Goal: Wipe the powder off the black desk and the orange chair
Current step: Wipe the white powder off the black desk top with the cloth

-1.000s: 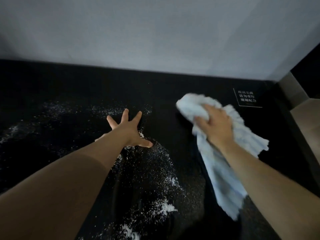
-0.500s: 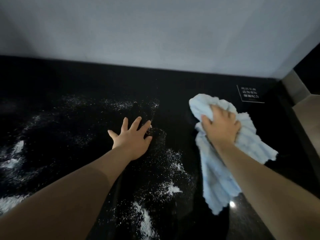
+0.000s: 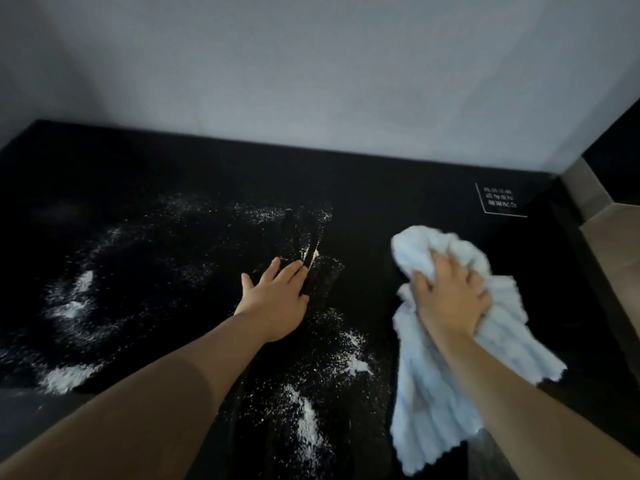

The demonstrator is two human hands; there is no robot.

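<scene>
White powder (image 3: 308, 415) lies scattered over the glossy black desk (image 3: 374, 188), mostly on its left and middle parts: thick patches near the left front edge, a streak low in the middle, finer specks spreading toward the back. The right part of the desk, around the cloth, looks dark and nearly free of specks.

The left hand (image 3: 275, 299) rests flat on the desk in the middle of the powder, palm down. Its fingers (image 3: 291, 271) are straight and held close together, pointing toward the back wall, with the thumb set slightly apart to the left; it holds nothing.

The right hand (image 3: 450, 299) grips a fluffy pale blue ribbed cloth (image 3: 429, 396) on the right side of the desk. Its fingers (image 3: 424, 289) are curled into the bunched upper part of the cloth, pressing it down on the surface, while the loose remainder trails toward the front edge beneath the forearm.

A small white-outlined label with white writing (image 3: 500, 199) sits on the desk at the far right corner; the writing is too small to read. A plain grey wall (image 3: 311, 71) rises behind the desk.
</scene>
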